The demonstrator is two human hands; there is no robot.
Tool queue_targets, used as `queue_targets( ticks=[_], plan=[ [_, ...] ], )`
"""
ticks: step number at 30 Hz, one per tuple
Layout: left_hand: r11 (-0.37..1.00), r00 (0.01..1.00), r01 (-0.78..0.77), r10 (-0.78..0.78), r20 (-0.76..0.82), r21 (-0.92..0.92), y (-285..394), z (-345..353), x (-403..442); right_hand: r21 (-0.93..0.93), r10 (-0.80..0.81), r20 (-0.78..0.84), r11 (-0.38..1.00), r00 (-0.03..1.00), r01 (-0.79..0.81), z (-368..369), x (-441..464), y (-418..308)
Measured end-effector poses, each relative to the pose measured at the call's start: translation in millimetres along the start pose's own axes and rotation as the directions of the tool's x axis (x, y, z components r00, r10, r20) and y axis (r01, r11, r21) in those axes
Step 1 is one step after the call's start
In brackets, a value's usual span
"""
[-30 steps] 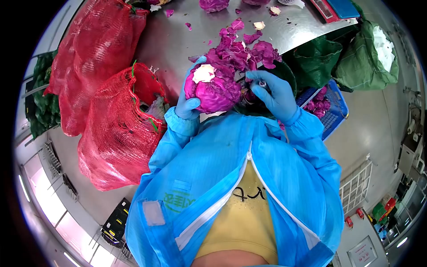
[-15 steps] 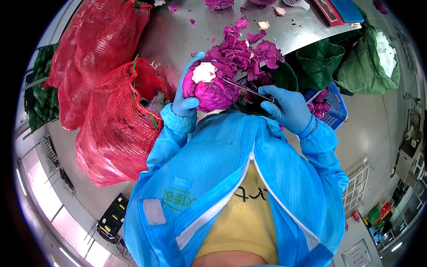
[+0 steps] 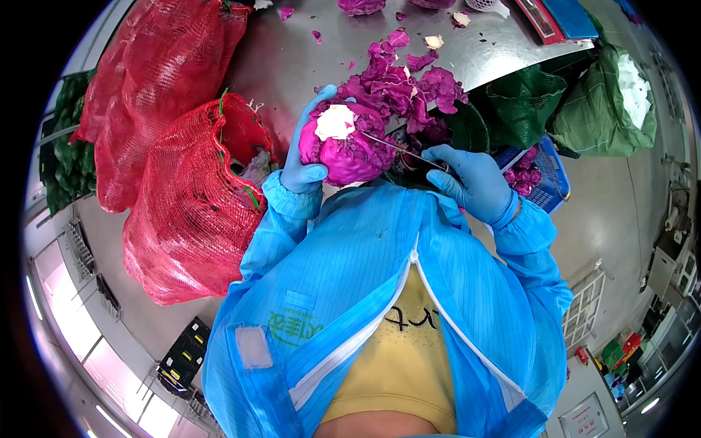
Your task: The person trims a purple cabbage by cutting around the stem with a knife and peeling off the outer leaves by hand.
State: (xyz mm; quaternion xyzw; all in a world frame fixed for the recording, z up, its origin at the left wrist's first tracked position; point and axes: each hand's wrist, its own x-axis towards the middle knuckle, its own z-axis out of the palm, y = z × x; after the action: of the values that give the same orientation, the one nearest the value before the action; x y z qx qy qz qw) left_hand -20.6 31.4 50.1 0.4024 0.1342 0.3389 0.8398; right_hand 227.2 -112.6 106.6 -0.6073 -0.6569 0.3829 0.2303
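Note:
A purple cabbage (image 3: 343, 155) with a pale cut stem end facing up is in my left hand (image 3: 303, 157). The blue-gloved fingers and thumb wrap its left side. My right hand (image 3: 476, 181), gloved too, is closed on the handle of a thin knife (image 3: 398, 148); most of the handle is hidden in the fingers. The blade points left, its tip at the cabbage just right of the pale stem end. Behind the cabbage, loose purple leaves (image 3: 438, 89) lie heaped at the edge of the steel table (image 3: 292, 55).
Red mesh sacks (image 3: 193, 197) stand at the left. A blue basket (image 3: 553, 175) holding purple cabbages is beyond my right hand, near green sacks (image 3: 599, 109). Blue and red flat items (image 3: 558, 20) lie on the table's far right, with pale stem scraps (image 3: 433, 42) nearer.
The knife and my right hand have shifted very slightly, the blade tip moving a little down and left on the cabbage. My left hand keeps its hold.

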Motion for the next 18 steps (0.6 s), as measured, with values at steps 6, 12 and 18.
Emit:
queue_targets(
  ticks=[6,12,18],
  plan=[
    [1.0,1.0,-0.01,0.01,-0.016,0.016,0.7,1.0,-0.5,-0.166,-0.076,-0.173,0.985,0.982,0.047,6.6,-0.7,-6.1],
    [1.0,1.0,0.001,-0.001,-0.027,0.019,0.9,4.3,-1.9,-0.461,-0.141,-0.264,0.888,0.954,0.004,8.3,1.4,-10.9],
    [1.0,0.998,-0.013,0.012,-0.069,-0.007,-1.8,11.7,-0.9,-0.502,-0.181,-0.352,0.865,0.918,-0.022,15.2,1.4,-5.1]
  ],
)
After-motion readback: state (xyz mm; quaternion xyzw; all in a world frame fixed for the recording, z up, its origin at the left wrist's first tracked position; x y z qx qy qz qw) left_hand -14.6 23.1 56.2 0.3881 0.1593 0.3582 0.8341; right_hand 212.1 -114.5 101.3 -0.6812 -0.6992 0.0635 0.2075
